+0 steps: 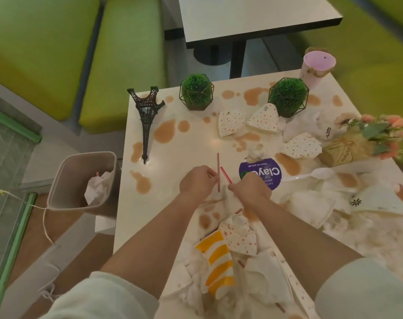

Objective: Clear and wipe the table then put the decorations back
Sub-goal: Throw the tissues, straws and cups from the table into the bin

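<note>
The white table (pixel 168 203) is blotched with brown spills and strewn with crushed dotted paper cups (pixel 230 125), crumpled napkins and a white plastic spoon (pixel 311 176). My left hand (pixel 198 181) pinches an upright red-striped straw (pixel 218 171) at the table's middle. Beside it, my right hand (pixel 251 186) grips another striped straw (pixel 225 175). Decorations at the far side: a black Eiffel Tower model (pixel 146 118), two green plants in wire frames (pixel 197 92) (pixel 288 96), a pink cup (pixel 318 65) and a flower bunch (pixel 368 139).
A beige bin (pixel 64 180) with paper waste and a straw stands left of the table. A purple round sticker (pixel 262 174) lies under my right hand. A yellow-striped cup (pixel 216 261) lies near me. Green benches and another white table (pixel 253 17) stand behind.
</note>
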